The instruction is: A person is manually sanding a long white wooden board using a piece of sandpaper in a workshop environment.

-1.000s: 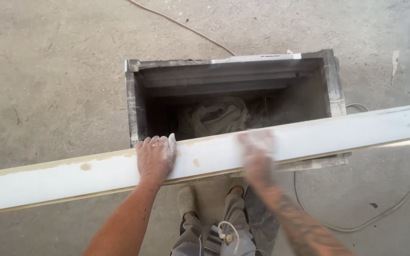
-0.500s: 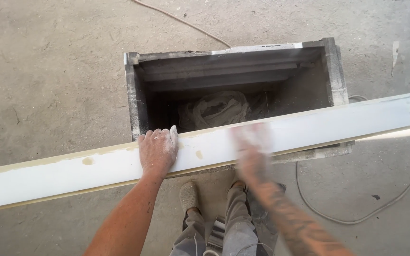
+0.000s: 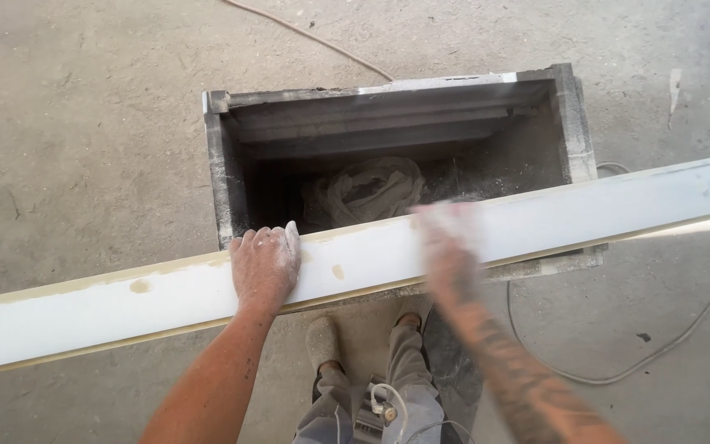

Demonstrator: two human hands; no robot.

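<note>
Concrete floor point(image 3: 84, 123), open box point(image 3: 219, 189) with rag point(image 3: 371, 191) under your white plank point(image 3: 577, 214). Left hand point(image 3: 266, 263) fingers together, flat on plank; right hand point(image 3: 447, 238) blurred, fingers unclear. Cable point(image 3: 618, 370) nearby.

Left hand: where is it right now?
In the head view, the left hand lies flat on the long white board, left of centre, at the near-left corner of the open grey box.

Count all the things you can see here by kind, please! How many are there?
Long white boards: 1
Hands, left hand and blurred right hand: 2
Open grey boxes: 1
Crumpled cloths: 1
Cables on the floor: 2
Shoes: 2
Total: 9
</note>
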